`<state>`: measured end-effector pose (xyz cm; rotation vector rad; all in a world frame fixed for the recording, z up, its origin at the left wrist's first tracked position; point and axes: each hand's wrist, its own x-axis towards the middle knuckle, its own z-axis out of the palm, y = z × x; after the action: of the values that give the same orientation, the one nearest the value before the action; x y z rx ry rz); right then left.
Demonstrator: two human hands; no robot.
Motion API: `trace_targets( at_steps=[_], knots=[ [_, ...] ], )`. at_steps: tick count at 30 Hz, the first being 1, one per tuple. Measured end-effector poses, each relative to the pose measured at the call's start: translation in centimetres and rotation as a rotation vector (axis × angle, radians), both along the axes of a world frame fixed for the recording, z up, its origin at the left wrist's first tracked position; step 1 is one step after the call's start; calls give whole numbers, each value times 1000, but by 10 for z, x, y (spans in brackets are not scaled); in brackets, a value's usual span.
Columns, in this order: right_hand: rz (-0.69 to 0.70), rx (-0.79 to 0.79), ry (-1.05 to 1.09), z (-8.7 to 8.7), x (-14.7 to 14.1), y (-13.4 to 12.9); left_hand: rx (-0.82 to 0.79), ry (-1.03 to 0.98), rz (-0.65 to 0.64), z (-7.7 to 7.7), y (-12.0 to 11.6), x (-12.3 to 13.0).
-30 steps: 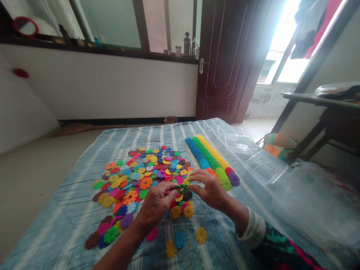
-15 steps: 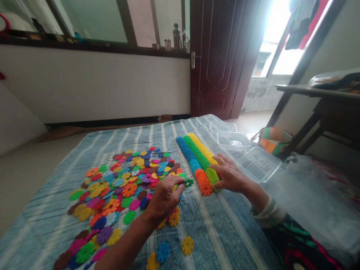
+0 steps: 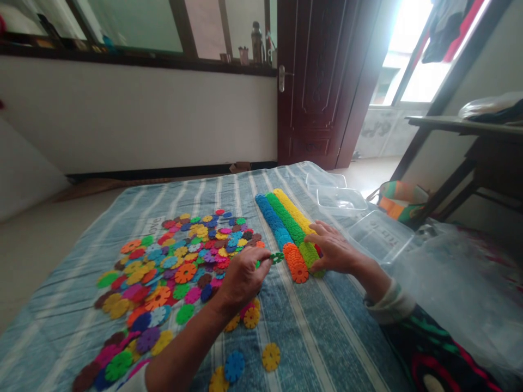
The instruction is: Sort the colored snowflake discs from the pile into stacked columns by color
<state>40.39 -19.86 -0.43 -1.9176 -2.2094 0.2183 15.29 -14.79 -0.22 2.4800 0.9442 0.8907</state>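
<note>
A dark green notched plastic disc (image 3: 277,258) is pinched between the thumb and fingers of my left hand (image 3: 245,275), just left of the rows. My right hand (image 3: 333,249) is spread at the near right side of the rows, its fingertips by the yellow row (image 3: 291,206) and its thumb by the light green discs (image 3: 308,253). Overlapping discs form these long rows: blue (image 3: 268,214) ending in orange (image 3: 296,263), green (image 3: 285,219) ending in light green, and yellow. The right hand partly covers the yellow row's near end, where some red shows.
Mixed loose discs (image 3: 186,272) spread over the left of the striped cloth (image 3: 327,326). A few more, including a yellow disc (image 3: 271,356), lie near the front. Clear plastic boxes (image 3: 342,200) and a lid-like clear tray (image 3: 382,237) stand right, beside plastic sheeting (image 3: 449,305).
My left hand has shifted slightly up and right with the green disc, closer to the rows. The right hand stays nearly in place; the camera view has tilted a little.
</note>
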Motion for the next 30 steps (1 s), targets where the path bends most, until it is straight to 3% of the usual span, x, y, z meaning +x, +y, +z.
trace_targets(
  at_steps=[8,15,21,30],
  knots=[
    [35,16,58,2,3,1,-25,93,75,7,21,44],
    [50,32,103,-8,9,3,-12,334,27,9,37,82],
    [42,81,152,-18,12,4,-7,480,-19,15,36,96],
    [60,108,177,-20,15,5,88,664,-42,21,31,109]
  ],
)
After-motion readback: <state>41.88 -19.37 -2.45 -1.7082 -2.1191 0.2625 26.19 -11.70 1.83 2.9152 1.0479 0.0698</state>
